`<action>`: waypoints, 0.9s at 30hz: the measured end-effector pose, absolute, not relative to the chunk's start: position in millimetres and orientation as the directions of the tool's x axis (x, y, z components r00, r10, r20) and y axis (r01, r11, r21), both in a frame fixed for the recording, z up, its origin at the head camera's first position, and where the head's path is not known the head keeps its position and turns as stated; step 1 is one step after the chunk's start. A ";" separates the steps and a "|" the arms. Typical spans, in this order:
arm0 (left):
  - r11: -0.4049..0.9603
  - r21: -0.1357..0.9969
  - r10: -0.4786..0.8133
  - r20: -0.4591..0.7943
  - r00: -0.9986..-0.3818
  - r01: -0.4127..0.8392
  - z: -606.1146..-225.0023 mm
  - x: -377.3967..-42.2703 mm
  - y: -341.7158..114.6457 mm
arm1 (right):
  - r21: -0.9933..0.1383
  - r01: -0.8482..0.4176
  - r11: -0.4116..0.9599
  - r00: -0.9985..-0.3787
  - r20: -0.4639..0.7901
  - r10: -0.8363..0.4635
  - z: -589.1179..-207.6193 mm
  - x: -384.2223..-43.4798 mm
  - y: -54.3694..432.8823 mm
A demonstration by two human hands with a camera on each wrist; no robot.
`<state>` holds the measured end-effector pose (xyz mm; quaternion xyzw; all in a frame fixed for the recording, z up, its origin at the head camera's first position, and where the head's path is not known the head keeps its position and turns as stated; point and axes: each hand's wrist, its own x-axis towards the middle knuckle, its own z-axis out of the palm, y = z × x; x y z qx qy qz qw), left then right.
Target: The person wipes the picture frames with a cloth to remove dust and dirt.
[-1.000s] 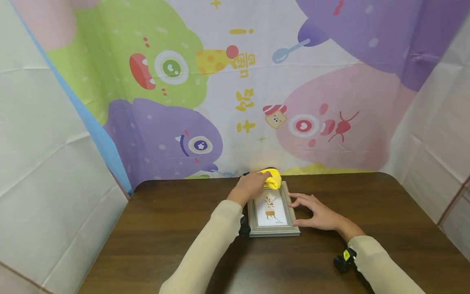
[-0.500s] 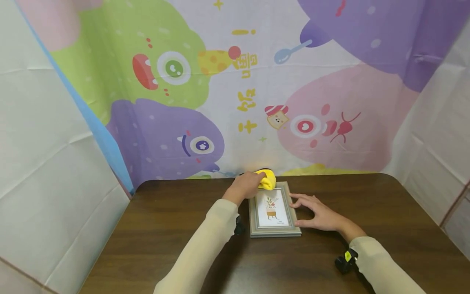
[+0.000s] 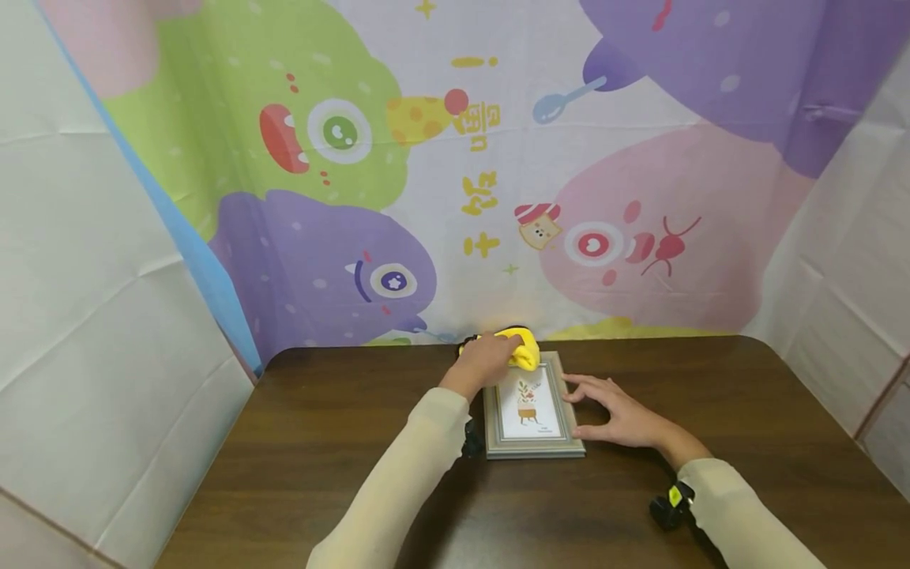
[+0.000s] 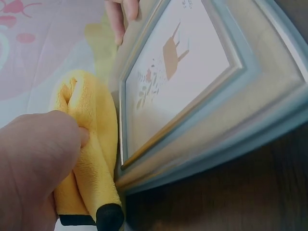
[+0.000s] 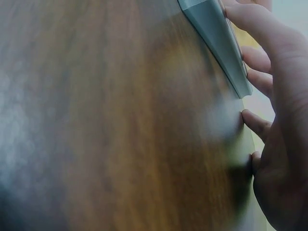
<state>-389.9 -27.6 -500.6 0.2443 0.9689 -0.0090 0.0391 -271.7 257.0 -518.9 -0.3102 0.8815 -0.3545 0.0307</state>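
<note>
A picture frame with a plant print lies flat on the table. My left hand grips a folded yellow cloth at the frame's far end. The left wrist view has the thumb pinching this dark-edged cloth against the frame's border; the other fingers are hidden. Along the frame's right side, my right hand touches the edge with thumb and fingertips spread apart. In the right wrist view, the right hand meets the frame's side, with some fingers beyond its end.
The dark wooden table extends around the frame. A cartoon-printed cloth backdrop hangs right behind its far edge. Pale panels stand at the left and right. Black wrist cameras sit on both wrists.
My left hand has slid the yellow cloth a little left, then back right along the frame's far end. The right hand and the frame stay in place.
</note>
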 end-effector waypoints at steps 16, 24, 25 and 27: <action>0.848 0.049 0.527 0.032 -0.849 0.528 -546.2 -418.1 -3.5 | -0.642 -0.533 0.552 -0.802 0.175 -0.571 -519.4 -271.5 257.0; 0.846 0.129 0.523 -0.010 -0.852 0.518 -533.6 -407.4 13.5 | -0.636 -0.536 0.556 -0.803 0.179 -0.569 -521.9 -272.3 257.4; 0.845 0.132 0.525 -0.014 -0.851 0.519 -531.5 -405.7 15.6 | -0.638 -0.533 0.556 -0.804 0.177 -0.567 -522.2 -272.2 257.6; 0.841 0.128 0.532 -0.023 -0.846 0.525 -528.0 -403.0 19.8 | -0.637 -0.530 0.560 -0.807 0.175 -0.564 -522.8 -272.0 258.2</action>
